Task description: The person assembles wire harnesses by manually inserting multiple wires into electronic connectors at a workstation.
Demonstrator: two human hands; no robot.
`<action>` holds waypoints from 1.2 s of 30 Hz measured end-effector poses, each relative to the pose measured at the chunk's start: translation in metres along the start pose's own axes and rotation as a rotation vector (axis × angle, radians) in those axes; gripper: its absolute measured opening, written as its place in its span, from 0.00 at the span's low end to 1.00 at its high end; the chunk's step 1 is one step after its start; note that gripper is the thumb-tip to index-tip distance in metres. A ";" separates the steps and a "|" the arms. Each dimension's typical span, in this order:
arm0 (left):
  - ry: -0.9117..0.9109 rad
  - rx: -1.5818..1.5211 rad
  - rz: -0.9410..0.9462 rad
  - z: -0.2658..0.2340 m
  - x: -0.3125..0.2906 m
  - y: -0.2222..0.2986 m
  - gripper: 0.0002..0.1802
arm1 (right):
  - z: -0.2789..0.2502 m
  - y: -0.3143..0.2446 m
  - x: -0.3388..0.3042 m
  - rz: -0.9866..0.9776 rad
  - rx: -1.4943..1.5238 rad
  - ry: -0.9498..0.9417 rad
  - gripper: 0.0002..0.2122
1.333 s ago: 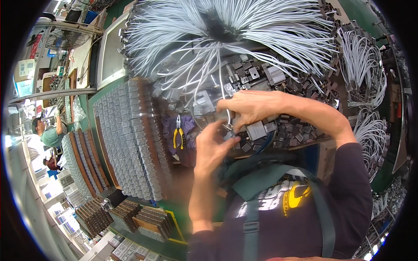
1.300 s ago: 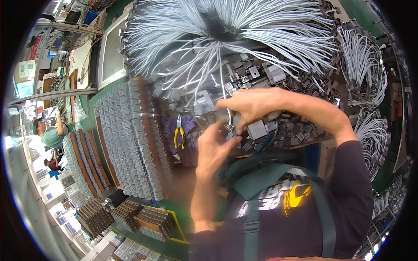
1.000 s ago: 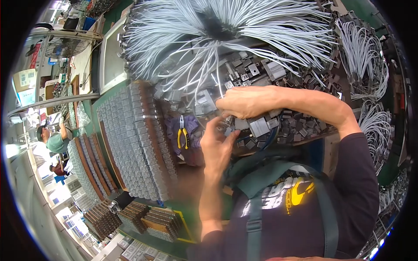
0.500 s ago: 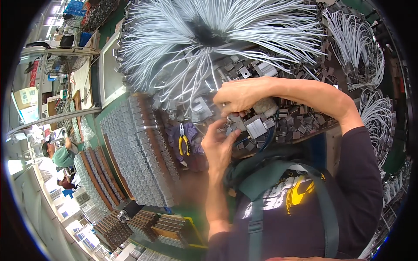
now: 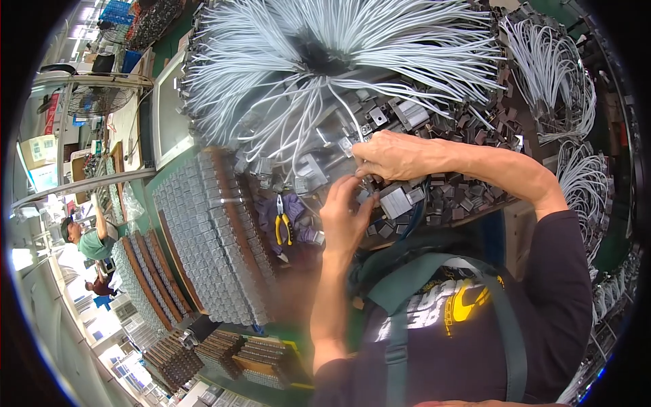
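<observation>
My right hand [image 5: 392, 157] is closed, its fingertips pinching a white cable [image 5: 352, 114] that comes down from the big bundle. Just below and touching it, my left hand [image 5: 344, 211] has its fingers and thumb curled round a small metal part [image 5: 367, 184], mostly hidden by the fingers. Close to the left thumb a silver rectangular metal block [image 5: 395, 202] lies at the bench's near edge. Left of my hands, pliers with yellow and black handles [image 5: 284, 229] rest on a purple cloth [image 5: 296, 205].
A large fan of white cables [image 5: 258, 61] spreads across the far side. Loose dark metal pieces [image 5: 468, 193] cover the bench to the right. Stacked rows of grey metal parts [image 5: 196, 230] stand at left. More cable bundles [image 5: 546, 74] lie far right. A person in green [image 5: 95, 243] works at far left.
Both hands have shifted slightly; the right hand has gone a little to the right, drawing the white cable along. The fingertips of both hands are closer together, covering more of the small metal part.
</observation>
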State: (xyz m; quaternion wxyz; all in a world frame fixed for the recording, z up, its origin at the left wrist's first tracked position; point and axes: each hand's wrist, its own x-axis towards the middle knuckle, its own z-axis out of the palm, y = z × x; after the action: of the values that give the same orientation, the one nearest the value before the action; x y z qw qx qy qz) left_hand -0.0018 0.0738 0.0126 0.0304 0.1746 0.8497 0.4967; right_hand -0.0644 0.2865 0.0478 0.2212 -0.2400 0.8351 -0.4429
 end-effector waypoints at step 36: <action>0.192 -0.819 -0.597 -0.002 -0.001 -0.006 0.26 | -0.007 0.031 0.030 -0.078 -0.512 -0.121 0.22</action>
State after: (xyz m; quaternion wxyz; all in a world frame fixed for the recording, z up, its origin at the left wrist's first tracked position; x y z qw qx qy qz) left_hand -0.0032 0.0697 0.0082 0.1587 -0.1482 0.5973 0.7720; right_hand -0.0986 0.2885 0.0210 0.1857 -0.3462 0.8953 -0.2101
